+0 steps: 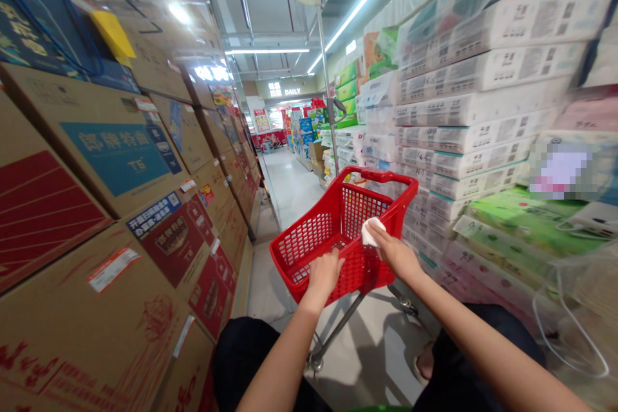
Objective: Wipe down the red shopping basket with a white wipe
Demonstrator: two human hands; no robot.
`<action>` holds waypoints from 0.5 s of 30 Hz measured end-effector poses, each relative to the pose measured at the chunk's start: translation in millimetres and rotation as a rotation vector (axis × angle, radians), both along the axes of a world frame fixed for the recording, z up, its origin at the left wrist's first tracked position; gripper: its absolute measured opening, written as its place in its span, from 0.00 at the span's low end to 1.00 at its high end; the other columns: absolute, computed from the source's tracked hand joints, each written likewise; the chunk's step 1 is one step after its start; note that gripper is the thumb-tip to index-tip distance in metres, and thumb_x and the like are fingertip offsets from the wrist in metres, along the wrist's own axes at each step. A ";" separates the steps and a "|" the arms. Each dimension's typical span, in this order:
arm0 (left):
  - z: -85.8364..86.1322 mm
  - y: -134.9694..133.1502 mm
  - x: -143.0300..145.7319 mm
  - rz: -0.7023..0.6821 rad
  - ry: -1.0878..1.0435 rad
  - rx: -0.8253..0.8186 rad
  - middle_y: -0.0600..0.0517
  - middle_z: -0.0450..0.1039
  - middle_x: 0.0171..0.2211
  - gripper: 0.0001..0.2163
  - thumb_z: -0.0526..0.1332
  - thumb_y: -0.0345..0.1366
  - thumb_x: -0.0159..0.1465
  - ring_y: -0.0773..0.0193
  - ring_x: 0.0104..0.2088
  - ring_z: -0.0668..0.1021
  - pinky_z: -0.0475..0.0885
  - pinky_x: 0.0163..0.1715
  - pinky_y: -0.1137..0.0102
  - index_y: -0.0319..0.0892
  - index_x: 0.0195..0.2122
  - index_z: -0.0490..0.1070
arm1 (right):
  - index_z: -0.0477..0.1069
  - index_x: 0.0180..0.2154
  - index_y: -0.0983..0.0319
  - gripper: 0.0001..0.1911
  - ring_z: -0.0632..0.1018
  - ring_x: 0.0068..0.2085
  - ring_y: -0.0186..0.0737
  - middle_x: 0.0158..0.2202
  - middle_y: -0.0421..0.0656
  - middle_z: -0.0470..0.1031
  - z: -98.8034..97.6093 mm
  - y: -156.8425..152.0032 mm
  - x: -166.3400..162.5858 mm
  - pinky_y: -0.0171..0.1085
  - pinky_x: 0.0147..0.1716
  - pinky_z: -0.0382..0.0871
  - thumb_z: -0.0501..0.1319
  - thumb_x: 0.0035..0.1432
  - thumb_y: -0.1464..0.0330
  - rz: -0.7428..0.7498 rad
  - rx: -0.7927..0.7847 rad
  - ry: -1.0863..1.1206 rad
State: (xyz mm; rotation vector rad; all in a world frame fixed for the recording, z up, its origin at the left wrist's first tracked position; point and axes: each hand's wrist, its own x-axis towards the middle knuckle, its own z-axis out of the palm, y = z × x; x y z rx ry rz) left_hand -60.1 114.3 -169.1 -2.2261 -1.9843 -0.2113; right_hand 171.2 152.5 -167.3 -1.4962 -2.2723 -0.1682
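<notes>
A red plastic shopping cart [355, 277] on grey metal legs stands in front of my knees, its basket walls full of small square holes. My left hand [324, 275] is closed over the rim of the near side wall. Under the fingers of my right hand [393, 251] a crumpled white cloth or tissue [371, 230] is pressed against the cart's side, close to the handle end [386, 176]. The undersides of both hands' fingers are partly hidden.
Stacked cardboard cartons [159, 219] wall the left side. On the right rise piles of wrapped tissue packs [449, 116], with green packs [526, 212] lower down. A thin metal pole [324, 58] stands behind the cart. A tiled aisle floor [290, 183] runs back between shelves.
</notes>
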 end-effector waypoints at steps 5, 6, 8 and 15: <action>6.1 -3.4 -13.3 -0.113 -0.048 -0.020 0.44 0.76 0.43 0.15 0.49 0.42 0.72 0.54 0.43 0.80 0.74 0.41 0.64 0.43 0.55 0.62 | 0.34 0.69 0.40 0.40 0.77 0.45 0.39 0.72 0.30 0.40 -5.5 -9.2 -2.8 0.39 0.39 0.76 0.47 0.63 0.72 0.051 0.018 -0.084; 9.3 -4.7 -19.2 -0.156 -0.067 -0.038 0.44 0.76 0.45 0.14 0.50 0.41 0.72 0.55 0.44 0.80 0.73 0.42 0.65 0.44 0.56 0.61 | 0.34 0.69 0.39 0.39 0.77 0.45 0.39 0.72 0.29 0.40 -3.2 -4.9 0.1 0.40 0.39 0.76 0.47 0.63 0.72 0.037 0.020 -0.099; 15.5 -7.7 -32.7 -0.218 -0.089 -0.087 0.46 0.76 0.47 0.15 0.51 0.39 0.71 0.57 0.46 0.80 0.73 0.43 0.67 0.47 0.58 0.59 | 0.35 0.69 0.38 0.39 0.77 0.46 0.39 0.72 0.29 0.40 2.5 7.2 5.7 0.41 0.41 0.76 0.46 0.64 0.72 0.011 0.011 -0.109; 10.6 -17.3 -54.0 -0.203 -0.126 -0.081 0.49 0.75 0.49 0.18 0.49 0.41 0.72 0.57 0.49 0.79 0.72 0.46 0.67 0.53 0.63 0.57 | 0.41 0.69 0.41 0.36 0.74 0.54 0.40 0.72 0.30 0.43 9.6 38.2 1.8 0.42 0.50 0.72 0.46 0.65 0.72 -0.005 -0.026 -0.043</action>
